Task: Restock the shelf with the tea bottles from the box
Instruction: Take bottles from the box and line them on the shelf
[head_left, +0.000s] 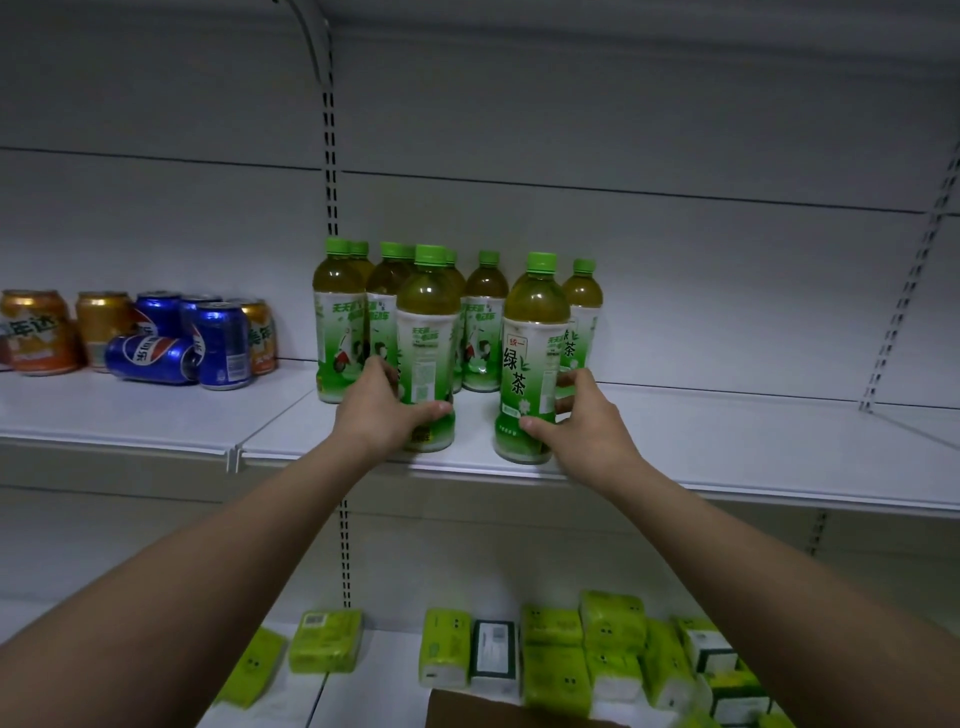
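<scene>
Both arms reach up to the white shelf (727, 441). The left hand (382, 410) is wrapped around one tea bottle (426, 332) that stands near the front edge. The right hand (582, 415) is wrapped around a second bottle (535, 358) just beside it, also standing upright. More green bottles (485, 322) stand behind them. Soda cans (156, 332) sit off to the left. A corner of the box (488, 712) shows at the bottom.
</scene>
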